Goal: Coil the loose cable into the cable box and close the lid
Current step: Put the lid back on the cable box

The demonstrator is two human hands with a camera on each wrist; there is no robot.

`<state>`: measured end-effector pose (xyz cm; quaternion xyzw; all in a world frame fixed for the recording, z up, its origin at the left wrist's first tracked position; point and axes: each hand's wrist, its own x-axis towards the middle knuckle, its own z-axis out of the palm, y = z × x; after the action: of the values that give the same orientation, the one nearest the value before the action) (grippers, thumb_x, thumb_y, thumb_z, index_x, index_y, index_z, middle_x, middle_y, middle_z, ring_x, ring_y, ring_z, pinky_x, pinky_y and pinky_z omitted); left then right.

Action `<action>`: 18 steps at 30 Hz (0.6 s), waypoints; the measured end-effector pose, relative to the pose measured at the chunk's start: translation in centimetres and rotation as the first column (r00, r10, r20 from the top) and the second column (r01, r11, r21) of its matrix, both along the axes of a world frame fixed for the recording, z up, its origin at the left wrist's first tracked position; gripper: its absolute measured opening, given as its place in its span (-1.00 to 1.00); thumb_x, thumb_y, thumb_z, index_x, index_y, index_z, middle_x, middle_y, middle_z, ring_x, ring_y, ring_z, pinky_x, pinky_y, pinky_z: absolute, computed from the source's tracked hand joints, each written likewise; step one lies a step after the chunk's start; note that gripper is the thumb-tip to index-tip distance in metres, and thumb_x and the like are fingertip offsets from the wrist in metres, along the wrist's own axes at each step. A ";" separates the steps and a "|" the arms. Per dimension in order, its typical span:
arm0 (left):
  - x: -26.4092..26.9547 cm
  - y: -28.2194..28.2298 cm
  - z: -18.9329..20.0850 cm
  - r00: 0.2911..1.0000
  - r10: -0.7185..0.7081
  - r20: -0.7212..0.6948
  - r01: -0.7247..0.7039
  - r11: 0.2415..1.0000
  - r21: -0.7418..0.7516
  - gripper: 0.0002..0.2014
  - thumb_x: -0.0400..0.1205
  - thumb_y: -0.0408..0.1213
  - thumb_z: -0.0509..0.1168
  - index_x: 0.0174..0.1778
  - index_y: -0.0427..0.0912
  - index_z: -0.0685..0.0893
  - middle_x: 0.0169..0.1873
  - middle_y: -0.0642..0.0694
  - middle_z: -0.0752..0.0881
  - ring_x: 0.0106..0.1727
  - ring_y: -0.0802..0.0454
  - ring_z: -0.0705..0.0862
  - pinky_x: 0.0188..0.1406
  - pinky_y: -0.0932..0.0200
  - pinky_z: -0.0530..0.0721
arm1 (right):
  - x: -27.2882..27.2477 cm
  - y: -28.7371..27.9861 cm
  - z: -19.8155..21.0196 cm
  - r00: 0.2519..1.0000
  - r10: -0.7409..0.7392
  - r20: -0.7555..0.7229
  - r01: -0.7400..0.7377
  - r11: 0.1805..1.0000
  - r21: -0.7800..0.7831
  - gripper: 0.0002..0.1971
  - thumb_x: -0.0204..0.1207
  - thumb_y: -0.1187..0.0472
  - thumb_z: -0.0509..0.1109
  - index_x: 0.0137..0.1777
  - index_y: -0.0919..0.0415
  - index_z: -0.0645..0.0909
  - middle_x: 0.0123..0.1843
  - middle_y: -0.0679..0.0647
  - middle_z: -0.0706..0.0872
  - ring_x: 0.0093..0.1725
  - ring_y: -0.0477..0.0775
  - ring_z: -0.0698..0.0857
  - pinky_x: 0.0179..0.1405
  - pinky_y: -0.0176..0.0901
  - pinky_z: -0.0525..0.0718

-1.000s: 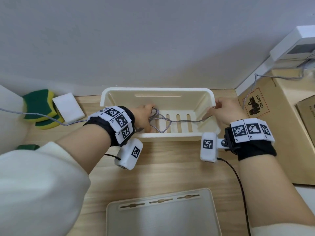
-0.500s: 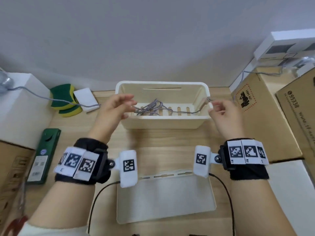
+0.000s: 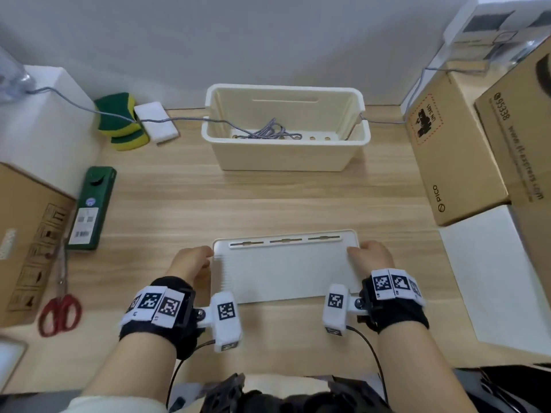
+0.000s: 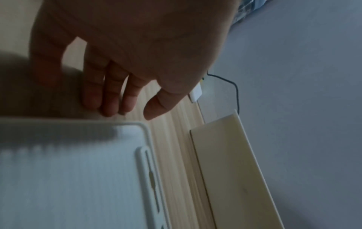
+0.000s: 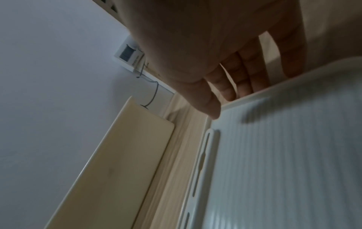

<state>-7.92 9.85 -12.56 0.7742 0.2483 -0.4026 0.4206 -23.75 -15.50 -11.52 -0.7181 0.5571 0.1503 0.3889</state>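
The lid (image 3: 286,265) lies flat on the bench (image 3: 268,198) at 6 o'clock, well apart from the open box (image 3: 286,150) at 12 o'clock. The cable (image 3: 268,133) sits bunched on the box floor, its ends running out over both short rims.

The left hand (image 3: 190,260) is at the lid's 9 o'clock edge; its fingers (image 4: 109,99) reach just past the rim, loosely extended, and contact is hard to make out. The right hand (image 3: 371,257) is at the 3 o'clock edge, with fingers (image 5: 245,86) dipping behind the rim, tips hidden. Whether either hand grips cannot be told. Both wrist views are dim and blurred.
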 end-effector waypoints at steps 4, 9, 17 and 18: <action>-1.3 -0.6 1.0 0.997 0.045 -0.057 -0.047 0.998 -0.044 -0.80 0.59 -0.34 0.15 -0.36 -0.31 0.44 -0.48 -0.20 0.50 -0.50 -0.14 0.50 -0.50 0.15 0.53 | -0.4 0.7 -0.3 1.000 -0.016 0.021 0.015 0.999 0.036 -0.68 0.45 0.20 0.22 -0.06 0.48 0.66 -0.07 0.38 0.73 -0.17 0.25 0.64 -0.19 -0.09 0.49; -0.5 -0.8 3.1 0.993 0.056 0.105 -0.043 0.991 -0.126 -0.77 0.57 -0.30 0.14 -0.43 -0.19 0.49 -0.46 -0.10 0.50 -0.44 -0.03 0.46 -0.32 0.12 0.45 | -0.5 0.7 1.4 0.990 -0.094 0.102 0.095 0.995 -0.007 -0.48 0.61 -0.05 0.06 0.12 0.43 0.60 0.22 0.36 0.67 0.13 0.31 0.62 0.18 0.05 0.52; 2.9 -4.8 10.9 0.853 0.388 0.350 -0.124 0.801 -0.586 -0.80 0.62 -0.22 0.08 -0.19 -0.03 0.61 -0.18 0.08 0.65 -0.04 0.13 0.64 -0.02 0.26 0.58 | 3.1 -0.4 9.6 0.585 -0.286 0.759 0.465 0.885 -0.025 -0.45 0.51 -0.28 -0.05 -0.07 0.13 0.61 0.05 0.17 0.67 0.24 0.19 0.61 0.34 0.09 0.51; 3.4 -5.4 11.8 0.827 0.450 0.337 -0.146 0.751 -0.644 -0.81 0.63 -0.23 0.09 -0.22 -0.03 0.59 -0.19 0.07 0.63 -0.05 0.13 0.64 -0.01 0.27 0.59 | 3.9 -0.6 10.4 0.524 -0.305 0.795 0.489 0.872 0.012 -0.43 0.45 -0.32 -0.03 0.06 0.05 0.61 0.22 0.11 0.66 0.35 0.12 0.56 0.44 0.10 0.47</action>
<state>-4.55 4.49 -0.71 0.6250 0.1239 -0.1836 0.7485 -19.87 -16.08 -1.08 -0.6008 0.4956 -0.3279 0.5347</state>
